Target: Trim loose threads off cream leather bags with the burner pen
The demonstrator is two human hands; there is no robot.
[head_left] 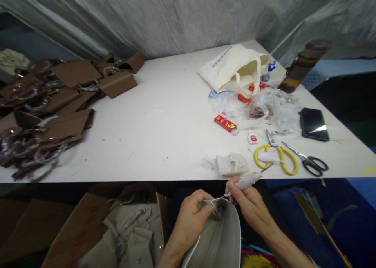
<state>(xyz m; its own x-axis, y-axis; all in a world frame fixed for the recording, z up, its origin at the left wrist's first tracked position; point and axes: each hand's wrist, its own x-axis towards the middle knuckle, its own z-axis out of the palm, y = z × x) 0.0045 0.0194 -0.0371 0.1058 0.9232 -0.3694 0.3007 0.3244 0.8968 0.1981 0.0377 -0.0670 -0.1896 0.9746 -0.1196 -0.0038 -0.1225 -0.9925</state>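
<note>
My left hand pinches the rim of an open, light grey-beige bag below the table edge. My right hand is closed around a slim hand tool with a whitish, wrapped-looking handle. From its upper end sticks a thin dark metal rod, while its narrow other end meets the bag's rim close to my left fingertips. What exactly the tip touches is too small to tell. On the table just beyond lies a crumpled whitish wad. Yellow-handled scissors and black-handled scissors lie to the right.
Brown bags with plastic-wrapped handles pile up on the left of the white table. On the right are a cream tote, a red box, a small white bottle, a bottle and a tablet. Below-left stands a carton of beige bags.
</note>
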